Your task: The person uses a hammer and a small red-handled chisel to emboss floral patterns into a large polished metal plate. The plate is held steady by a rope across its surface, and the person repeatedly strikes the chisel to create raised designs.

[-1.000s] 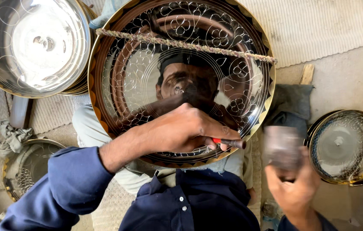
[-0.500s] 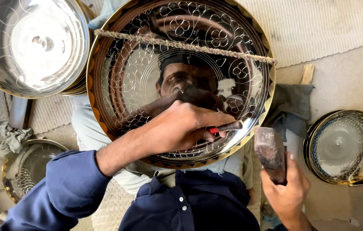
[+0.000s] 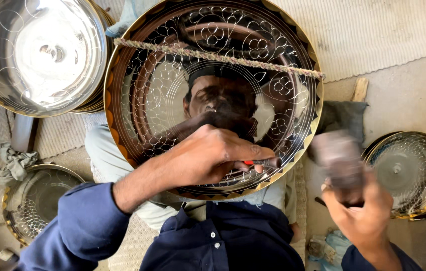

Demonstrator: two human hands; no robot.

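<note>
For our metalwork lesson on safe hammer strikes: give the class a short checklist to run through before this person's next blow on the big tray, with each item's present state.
1. Left hand grips the punch: ok.
2. Punch tip rests on the big tray near its rim: ok.
3. Right hand holds the hammer: ok, though blurred.
4. Fingers clear of the punch's struck end: cannot tell.
5. Cord lies across the tray: ok.
</note>
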